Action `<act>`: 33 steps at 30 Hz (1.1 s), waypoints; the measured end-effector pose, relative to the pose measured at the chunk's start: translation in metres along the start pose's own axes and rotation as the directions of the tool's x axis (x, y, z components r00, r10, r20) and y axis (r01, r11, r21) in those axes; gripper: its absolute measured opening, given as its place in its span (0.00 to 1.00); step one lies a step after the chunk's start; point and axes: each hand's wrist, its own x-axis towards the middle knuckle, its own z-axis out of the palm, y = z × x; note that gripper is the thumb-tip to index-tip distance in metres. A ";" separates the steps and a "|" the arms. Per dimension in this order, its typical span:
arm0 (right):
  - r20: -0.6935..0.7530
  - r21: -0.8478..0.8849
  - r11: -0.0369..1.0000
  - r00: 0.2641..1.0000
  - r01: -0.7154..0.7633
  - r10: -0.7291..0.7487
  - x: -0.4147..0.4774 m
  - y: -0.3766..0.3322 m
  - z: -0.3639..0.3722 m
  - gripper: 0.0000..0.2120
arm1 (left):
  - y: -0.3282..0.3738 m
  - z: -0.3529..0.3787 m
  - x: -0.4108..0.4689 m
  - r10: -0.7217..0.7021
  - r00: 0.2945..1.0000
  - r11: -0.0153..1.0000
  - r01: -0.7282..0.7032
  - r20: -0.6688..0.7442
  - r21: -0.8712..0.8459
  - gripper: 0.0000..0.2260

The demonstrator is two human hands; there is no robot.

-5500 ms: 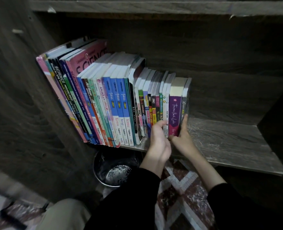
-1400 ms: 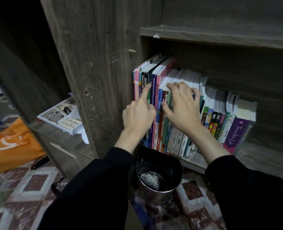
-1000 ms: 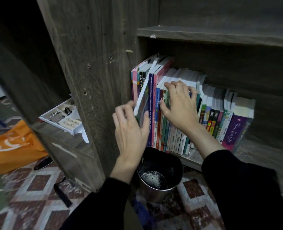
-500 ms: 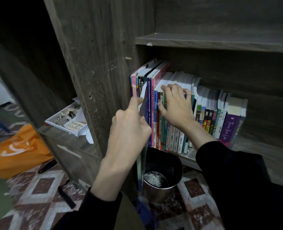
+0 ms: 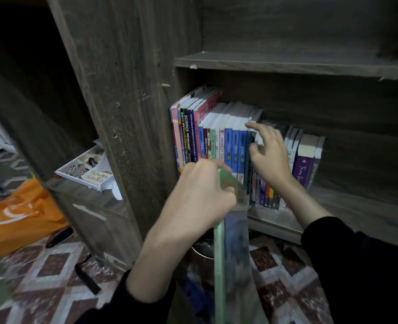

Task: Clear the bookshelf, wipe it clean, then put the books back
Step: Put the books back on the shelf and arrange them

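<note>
A row of books [image 5: 219,139] stands upright on the dark wooden shelf [image 5: 347,206], packed against its left wall. My left hand [image 5: 200,190] grips the top of a thin green-edged book [image 5: 231,253], pulled clear of the row and hanging in front of the shelf, blurred. My right hand [image 5: 266,155] reaches into the middle of the row, fingers loosely spread over the blue spines, index finger touching a book's top edge. A purple book [image 5: 304,167] stands near the right end of the row.
A metal bin [image 5: 201,256] sits on the patterned floor under the shelf. To the left, a white jewellery tray [image 5: 85,171] rests on a lower ledge, with an orange bag [image 5: 18,218] and a dark flat object [image 5: 87,279] on the floor. Another shelf board [image 5: 286,64] lies above.
My left hand has drawn the thin book out of the left part of the row and down. My right hand has slid right along the spines.
</note>
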 end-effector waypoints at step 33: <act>0.508 -0.399 0.907 0.856 0.137 0.094 0.041 0.052 -0.045 0.35 | -0.030 0.047 0.042 0.042 0.913 0.951 -0.161 -0.405 -0.266 0.20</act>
